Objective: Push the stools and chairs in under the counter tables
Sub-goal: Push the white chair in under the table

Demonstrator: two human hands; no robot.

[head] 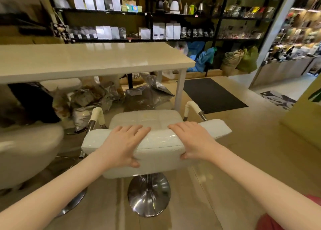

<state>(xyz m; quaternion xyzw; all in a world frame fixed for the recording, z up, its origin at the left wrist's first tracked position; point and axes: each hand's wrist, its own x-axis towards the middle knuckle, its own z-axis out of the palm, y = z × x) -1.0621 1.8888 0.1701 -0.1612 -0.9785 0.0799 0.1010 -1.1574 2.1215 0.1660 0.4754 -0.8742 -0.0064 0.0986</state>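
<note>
1. Gripping the backrest top edge of the white chair [157, 143] with both hands. Left hand [121, 146]: palm flat over the top, fingers [137, 130] spread forward toward the seat, thumb hooked under the near face.
2. Right hand [192, 140]: same hold, mirrored. Fingers draped over the top edge, thumb tucked on the near side of the backrest. Both hands clamped on the chair, well apart from each other, bare padding between them.
3. Chair: white quilted padding, glossy. Seat pad [145, 116] points toward the counter. Two chrome armrests with white wrapped tops, left armrest [97, 116], right armrest [192, 109].
4. Chrome pedestal base [147, 195] sits on the tan floor straight below the backrest.
5. Chair position: in front of the counter [90, 61], near its right end. Seat front is close to the white counter leg [180, 89]; I can't tell if the seat is under the top at all.
6. Second white chair [26, 151] just beside on my left, its base partly visible.
7. Under the counter: crumpled foil bags [147, 94] piled on the floor.
8. Dark floor mat [213, 94] to the right of the counter leg.
9. Black shelving [151, 14] behind the counter, stocked with bags and kettles.
</note>
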